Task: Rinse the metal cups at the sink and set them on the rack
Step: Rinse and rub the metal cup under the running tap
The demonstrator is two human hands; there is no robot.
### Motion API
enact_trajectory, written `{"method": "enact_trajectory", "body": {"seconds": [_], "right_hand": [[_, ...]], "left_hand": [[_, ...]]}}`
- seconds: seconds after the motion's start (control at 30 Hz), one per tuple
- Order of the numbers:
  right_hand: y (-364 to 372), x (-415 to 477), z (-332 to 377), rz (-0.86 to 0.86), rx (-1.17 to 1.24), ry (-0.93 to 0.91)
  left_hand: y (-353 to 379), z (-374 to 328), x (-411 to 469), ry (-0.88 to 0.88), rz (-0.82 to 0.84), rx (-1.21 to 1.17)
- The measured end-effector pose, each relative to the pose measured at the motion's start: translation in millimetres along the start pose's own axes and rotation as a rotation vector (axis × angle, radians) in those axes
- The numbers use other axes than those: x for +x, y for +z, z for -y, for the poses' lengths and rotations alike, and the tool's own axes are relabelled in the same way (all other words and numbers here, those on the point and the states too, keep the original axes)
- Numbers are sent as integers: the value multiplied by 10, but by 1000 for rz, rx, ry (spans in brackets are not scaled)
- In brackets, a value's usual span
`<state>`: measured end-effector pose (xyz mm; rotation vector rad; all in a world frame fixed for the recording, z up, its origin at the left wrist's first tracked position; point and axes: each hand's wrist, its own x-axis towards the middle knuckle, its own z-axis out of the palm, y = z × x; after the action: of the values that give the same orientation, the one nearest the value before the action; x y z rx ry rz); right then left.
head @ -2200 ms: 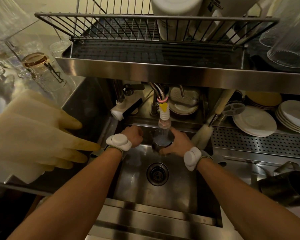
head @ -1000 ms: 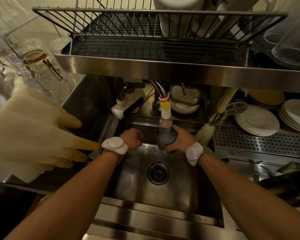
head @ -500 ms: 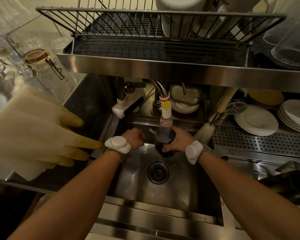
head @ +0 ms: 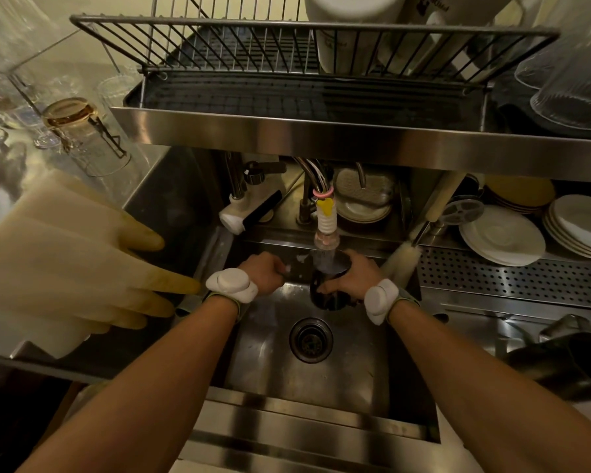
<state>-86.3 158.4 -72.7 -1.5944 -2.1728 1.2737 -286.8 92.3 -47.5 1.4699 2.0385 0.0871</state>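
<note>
Rinse in progress. My right grip [head: 350, 278] is wrapping its fingers round the side of one metal cup [head: 325, 297], holding it mouth-up right under the tap nozzle [head: 326, 227], low over the sink [head: 321, 384] and just behind the drain [head: 310, 340]. Water appears to be running into it; the stream is too blurred to be sure.

My left grip [head: 265, 273] is curling into a fist by the sink's back left corner, apart from the cup. I cannot tell whether it has hold of anything.

Progress, as I judge it: early. I am seeing no metal cups on the rack [head: 287, 46]. Left to do: finish this rinse, tip it out, lift it up to the rack, then any further cups. None of those are showing for certain; the dark vessel [head: 560, 363] at the right worktop edge may be one.

Around: rubber gloves [head: 65, 268] are hanging over the left worktop, a bottle brush [head: 401, 261] is leaning just right of my right grip, plates [head: 502, 235] are stacking beyond it.

In the way: the steel shelf edge [head: 321, 131] is overhanging the tap, so the cup must come out toward me before rising. White containers [head: 352, 29] are taking the rack's right part; the spot looks to be left of them.
</note>
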Motion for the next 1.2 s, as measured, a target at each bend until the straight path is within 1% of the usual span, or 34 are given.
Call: {"method": "enact_trajectory", "body": {"seconds": [0.1, 0.47, 0.57, 0.67, 0.77, 0.93, 1.07, 1.13, 1.2], "right_hand": [[58, -45, -40, -25, 152, 100], [69, -92, 42, -10, 274, 219], [97, -99, 26, 17, 301, 149], [102, -121, 55, -27, 367, 206], [80, -131, 91, -61, 211, 163], [70, -151, 128, 8, 238, 95], [70, -151, 131, -58, 295, 65], [60, -169, 128, -71, 308, 50], [45, -180, 125, -70, 288, 34]], "left_hand": [[-1, -1, -5, -10, -8, -17], [9, -51, -9, -16, 18, -51], [23, -42, -26, -9, 35, -38], [48, -63, -26, 6, 71, -51], [48, -114, -55, 54, 97, -86], [144, -199, -41, 194, 148, -185], [199, -204, 9, 173, 103, -310], [192, -206, 25, 153, 146, -394], [174, -224, 35, 142, 187, -387]]}}
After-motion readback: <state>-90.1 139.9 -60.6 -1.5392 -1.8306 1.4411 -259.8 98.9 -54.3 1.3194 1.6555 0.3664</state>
